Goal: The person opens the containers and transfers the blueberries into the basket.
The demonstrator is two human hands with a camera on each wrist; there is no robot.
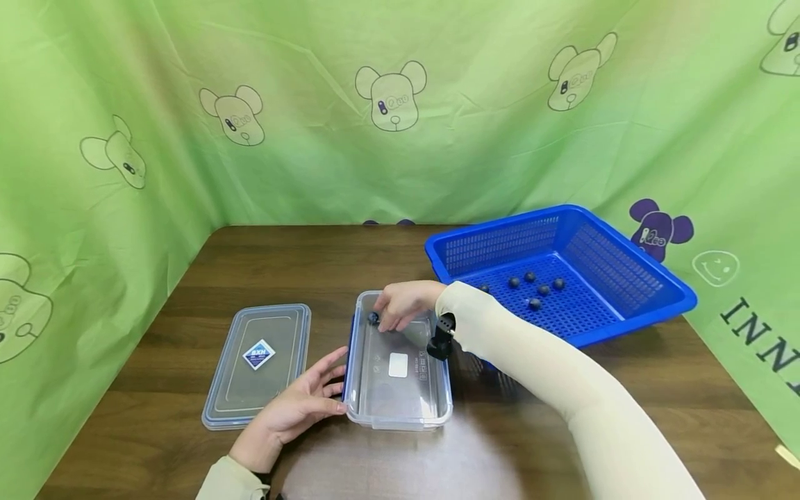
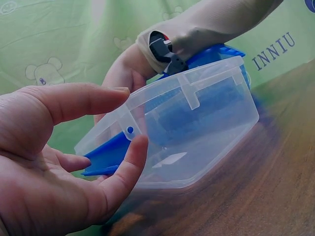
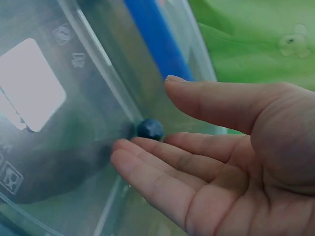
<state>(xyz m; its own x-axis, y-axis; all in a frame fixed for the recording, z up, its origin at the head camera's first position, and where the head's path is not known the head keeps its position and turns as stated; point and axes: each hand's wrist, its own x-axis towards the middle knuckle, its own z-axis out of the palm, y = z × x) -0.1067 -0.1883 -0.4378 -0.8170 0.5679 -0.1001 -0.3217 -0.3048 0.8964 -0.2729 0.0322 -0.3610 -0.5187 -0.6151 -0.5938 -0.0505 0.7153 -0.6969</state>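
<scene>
A clear plastic food container with blue side clips stands uncovered on the table. A blueberry lies in its far left corner, also visible in the head view. Inside the container, my right hand has its fingers extended beside that blueberry, with the thumb held apart and nothing gripped. My left hand is at the container's left side near the front corner, fingers spread along the wall. In the left wrist view, the left thumb lies near the rim and a finger is close to the wall.
At the right, a blue perforated basket holds several blueberries; my right forearm passes in front of it. A clear lid with a blue-and-white label lies flat on the wooden table at the left. A green curtain hangs behind.
</scene>
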